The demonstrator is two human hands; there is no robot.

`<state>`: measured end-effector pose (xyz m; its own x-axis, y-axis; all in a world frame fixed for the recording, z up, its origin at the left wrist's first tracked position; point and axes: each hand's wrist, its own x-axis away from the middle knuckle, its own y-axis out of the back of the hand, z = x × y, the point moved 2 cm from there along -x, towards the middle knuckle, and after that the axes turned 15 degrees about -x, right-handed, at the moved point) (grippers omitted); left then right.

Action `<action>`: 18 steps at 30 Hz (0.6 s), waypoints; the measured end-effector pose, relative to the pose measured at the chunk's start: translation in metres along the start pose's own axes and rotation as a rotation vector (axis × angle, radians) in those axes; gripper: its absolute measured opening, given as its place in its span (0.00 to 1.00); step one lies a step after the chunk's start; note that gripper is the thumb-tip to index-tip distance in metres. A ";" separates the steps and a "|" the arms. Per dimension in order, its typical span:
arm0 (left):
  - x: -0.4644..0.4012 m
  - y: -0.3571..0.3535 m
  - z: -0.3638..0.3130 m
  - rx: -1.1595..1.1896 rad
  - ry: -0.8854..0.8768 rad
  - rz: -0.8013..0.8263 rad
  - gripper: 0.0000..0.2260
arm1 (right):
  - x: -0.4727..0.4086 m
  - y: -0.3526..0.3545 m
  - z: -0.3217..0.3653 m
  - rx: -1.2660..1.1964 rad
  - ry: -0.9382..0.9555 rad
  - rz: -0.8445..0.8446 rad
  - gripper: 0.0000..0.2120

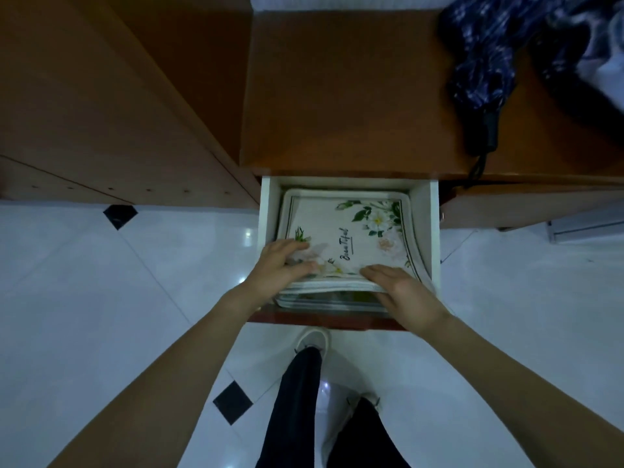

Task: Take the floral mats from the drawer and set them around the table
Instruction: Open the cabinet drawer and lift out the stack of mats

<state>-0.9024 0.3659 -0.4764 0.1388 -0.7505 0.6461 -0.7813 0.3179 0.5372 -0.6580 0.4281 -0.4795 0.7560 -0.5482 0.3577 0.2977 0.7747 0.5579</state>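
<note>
A white drawer [429,228] stands pulled out from a brown wooden cabinet [341,96], and inside it lies a stack of floral mats [347,238], filling nearly the whole compartment. The top mat shows green leaves and pale flowers toward its 1 o'clock corner, a smaller sprig at 9 o'clock, and a line of script lettering running down its middle; the edges of more mats show beneath it along the near side of the drawer. The left hand [282,265] rests at about 8 o'clock on the stack, fingers spread and slightly bent on the top mat's surface, with the palm over the stack's near left corner. The right hand [401,292] sits at about 5 o'clock, fingers laid over the near edge of the upper mats while the thumb side runs down toward the lower ones; whether the thumb reaches under them cannot be told. The two hands are apart, one at each near corner. On the cabinet top, at 2 o'clock from the drawer, lies a folded dark blue umbrella [486,72] with its strap hanging over the front edge. Below the drawer, white shoes [312,339] and dark trousers stand on a white tiled floor [101,298] with small black diamond inlays.
</note>
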 end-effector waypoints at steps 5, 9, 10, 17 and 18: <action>0.020 0.020 -0.012 0.090 0.253 -0.040 0.28 | 0.016 0.019 0.021 -0.071 -0.054 -0.020 0.24; 0.032 0.022 -0.012 0.635 0.385 0.342 0.30 | 0.024 0.025 0.030 -0.045 -0.057 -0.011 0.23; 0.033 0.022 -0.011 0.672 0.399 0.355 0.29 | 0.023 0.025 0.030 -0.036 -0.069 0.010 0.23; 0.043 0.013 0.008 0.861 0.481 0.295 0.32 | 0.032 0.032 0.028 -0.586 -0.428 0.025 0.15; 0.047 0.012 0.010 0.872 0.477 0.295 0.32 | 0.036 0.034 0.025 -0.678 -0.484 -0.073 0.11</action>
<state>-0.9119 0.3288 -0.4453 -0.0514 -0.3431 0.9379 -0.9661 -0.2210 -0.1338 -0.6352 0.4273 -0.4293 0.4330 -0.5594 0.7069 0.7394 0.6690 0.0765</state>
